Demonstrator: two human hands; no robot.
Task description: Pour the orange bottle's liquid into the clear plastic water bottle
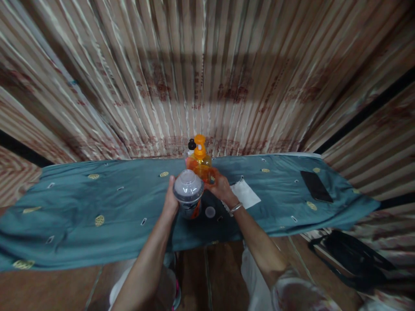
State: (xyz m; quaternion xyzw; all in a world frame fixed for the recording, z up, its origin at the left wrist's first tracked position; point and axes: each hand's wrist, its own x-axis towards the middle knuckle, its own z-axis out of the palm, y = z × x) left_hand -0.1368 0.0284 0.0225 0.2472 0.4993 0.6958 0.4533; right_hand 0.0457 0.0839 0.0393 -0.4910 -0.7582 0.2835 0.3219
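Note:
A clear plastic cup [188,194] with a domed lid stands in front of me near the middle of the table. My left hand [171,196] is closed around its left side; the fingertips are hidden behind the cup. Just behind it is an orange see-through pump bottle [200,149]. My right hand [220,185] is closed at the bottle's lower right side, a bracelet on the wrist. Another bottle with a black top [192,144] is partly covered by the orange one. A small pale round disc [210,211] lies just right of the cup.
A teal patterned cloth [129,198] covers the table. White paper [247,194] lies right of my right hand, and a dark phone [316,186] farther right. Striped curtains [207,77] hang behind the table. On the floor at right rests a black bag [353,255].

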